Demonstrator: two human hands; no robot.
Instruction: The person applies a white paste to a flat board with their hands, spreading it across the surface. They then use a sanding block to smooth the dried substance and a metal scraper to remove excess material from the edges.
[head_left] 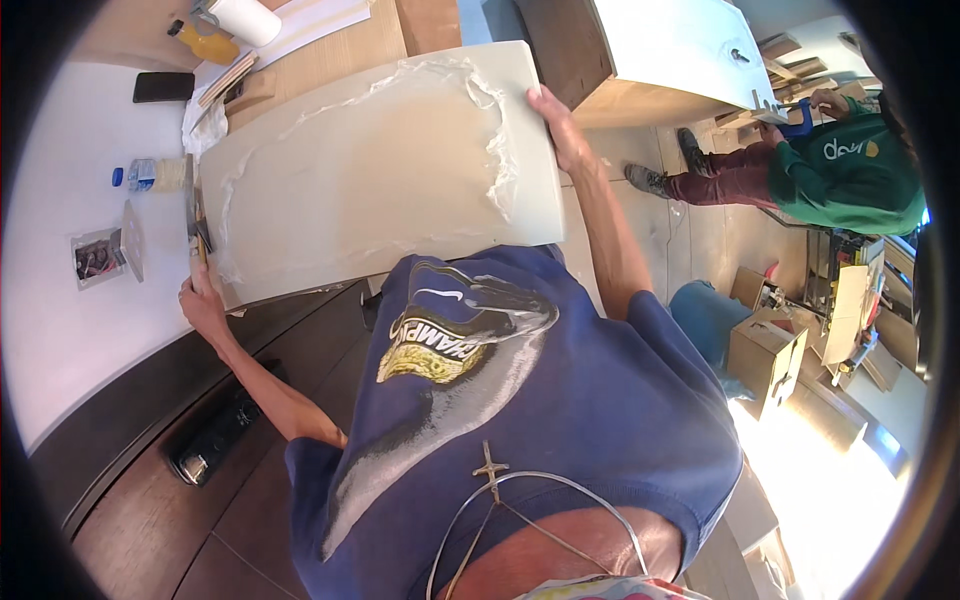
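A large pale cream panel (pixel 350 190) lies tilted in front of my body, with a crinkled, film-like white line running round near its edges. My right hand (pixel 562 135) grips the panel's right edge, thumb on the upper face and the other fingers hidden behind it. At the near left corner, my left hand (pixel 204 300) is closed around the edge, its fingers partly hidden. Just beyond that hand, along the left edge, is a narrow tool with a wooden handle and dark metal parts (pixel 200 222); whether the fingers touch it I cannot tell.
Beyond the panel is a wooden worktop (pixel 330 60) with a paper roll (pixel 243 20) and an orange-yellow bottle (pixel 205 43). A phone (pixel 163 87) and a water bottle (pixel 155 175) are at left. A white-topped cabinet (pixel 670 55) stands far right, near a person in green (pixel 850 165). Cardboard boxes (pixel 765 350) are at right.
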